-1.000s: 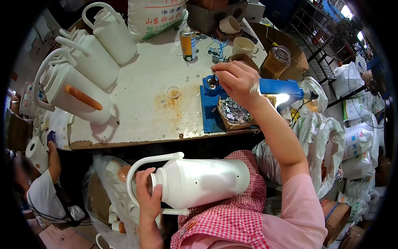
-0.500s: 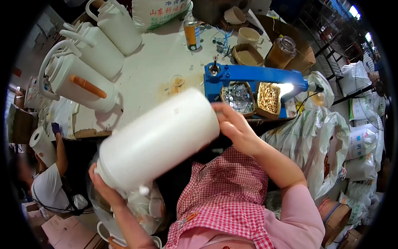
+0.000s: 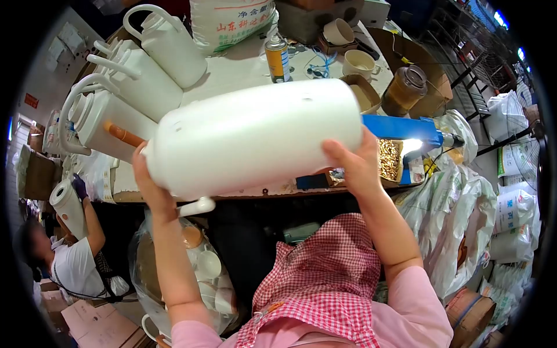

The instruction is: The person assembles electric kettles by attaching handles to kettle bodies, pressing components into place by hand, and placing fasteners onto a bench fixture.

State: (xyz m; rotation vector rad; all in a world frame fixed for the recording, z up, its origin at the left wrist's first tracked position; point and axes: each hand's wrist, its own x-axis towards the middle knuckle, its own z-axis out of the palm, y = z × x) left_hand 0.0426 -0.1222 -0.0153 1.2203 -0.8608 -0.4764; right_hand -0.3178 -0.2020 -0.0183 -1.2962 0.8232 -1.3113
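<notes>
A white thermos jug body (image 3: 255, 136) is held on its side in both hands above the front edge of the table. My left hand (image 3: 154, 185) is closed around its narrower neck end. My right hand (image 3: 357, 162) grips the wide base end, thumb on the near side and the other fingers partly hidden behind. Small marks or holes show on the jug's upper side. A short white knobbed piece (image 3: 197, 206) sticks out below the neck by my left wrist. Behind the base stands a blue bench machine (image 3: 400, 129), partly covered by the jug.
White thermos jugs (image 3: 174, 55) with handles stand at the left. A tray of brass-coloured small parts (image 3: 390, 158) sits at the machine. Farther back are a spray can (image 3: 277, 59) and beige cup (image 3: 358, 62). Below hangs a plastic bag of parts (image 3: 212, 272). A co-worker (image 3: 75, 261) handles another jug.
The jug body has been raised and turned closer to level, now hiding much of the blue machine. My left hand has risen with the neck; my right hand has moved right.
</notes>
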